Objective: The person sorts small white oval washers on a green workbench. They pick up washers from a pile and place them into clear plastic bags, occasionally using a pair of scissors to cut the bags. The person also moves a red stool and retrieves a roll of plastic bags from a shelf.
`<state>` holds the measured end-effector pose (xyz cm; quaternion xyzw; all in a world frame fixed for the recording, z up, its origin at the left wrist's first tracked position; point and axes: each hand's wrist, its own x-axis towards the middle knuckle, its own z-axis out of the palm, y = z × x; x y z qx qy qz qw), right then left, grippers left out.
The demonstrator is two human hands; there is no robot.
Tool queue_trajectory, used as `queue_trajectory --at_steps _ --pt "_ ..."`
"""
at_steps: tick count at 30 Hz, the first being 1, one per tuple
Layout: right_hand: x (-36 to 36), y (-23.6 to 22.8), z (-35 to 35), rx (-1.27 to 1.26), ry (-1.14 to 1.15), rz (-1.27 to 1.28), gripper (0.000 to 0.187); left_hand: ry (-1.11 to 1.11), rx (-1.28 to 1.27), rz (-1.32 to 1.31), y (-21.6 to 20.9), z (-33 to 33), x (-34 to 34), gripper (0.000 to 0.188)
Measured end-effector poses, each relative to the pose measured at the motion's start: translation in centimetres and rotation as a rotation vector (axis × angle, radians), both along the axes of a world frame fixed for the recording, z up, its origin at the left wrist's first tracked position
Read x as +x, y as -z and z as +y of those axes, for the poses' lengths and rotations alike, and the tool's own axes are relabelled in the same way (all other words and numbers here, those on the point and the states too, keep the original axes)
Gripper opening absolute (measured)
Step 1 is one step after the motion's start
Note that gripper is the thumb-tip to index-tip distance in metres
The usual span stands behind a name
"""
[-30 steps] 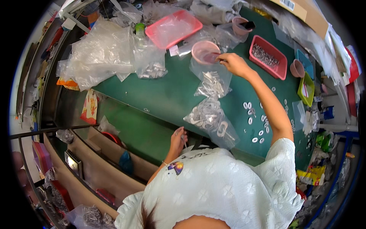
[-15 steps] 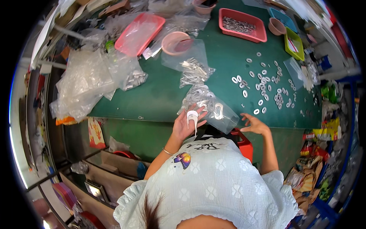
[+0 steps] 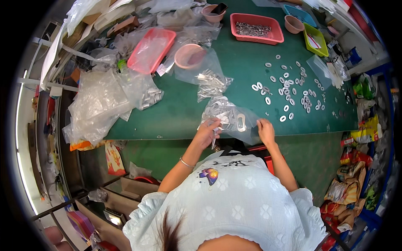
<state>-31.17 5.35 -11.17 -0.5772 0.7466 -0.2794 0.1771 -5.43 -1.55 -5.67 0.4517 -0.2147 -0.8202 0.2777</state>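
At the table's near edge my left hand (image 3: 206,133) is closed around a thin, pale hook-shaped metal piece (image 3: 214,139), which points down below the fingers. Its fingertips lie against a clear plastic bag (image 3: 250,130) filled with flat silvery metal pieces (image 3: 222,111). A flat metal piece with an oblong opening (image 3: 241,122) lies toward the bag's right side. My right hand (image 3: 266,131) pinches the bag's right edge between thumb and fingers. Behind this bag sits another clear bag with slim metal parts (image 3: 211,83).
Many oval metal rings (image 3: 289,90) lie scattered on the green table (image 3: 176,113) at right. A pink tray of small metal parts (image 3: 256,39) stands behind them. Plastic bags (image 3: 98,98), a pink tray (image 3: 151,50) and a pink bowl (image 3: 188,56) occupy the left.
My right hand has moved onto the bag's edge, its fingers now pinched on it. My left fingers have curled from spread to closed around the hook-shaped piece.
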Motion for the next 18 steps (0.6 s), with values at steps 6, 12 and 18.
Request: queue_trajectory --at_steps 6,12,18 --pt "2.2 -3.4 -3.9 -0.034 -0.103 -0.218 0.021 0.646 -0.085 0.255 -6.3 2.0 -2.0 0.032" --pt "3.3 -5.5 -5.4 -0.034 -0.189 -0.395 0.022 0.614 0.026 0.108 -5.2 3.5 -6.4 0.059" --pt "3.7 -7.2 -5.2 -0.064 -0.248 -0.445 0.023 0.122 -0.030 -0.117 -4.9 3.1 -5.8 0.052"
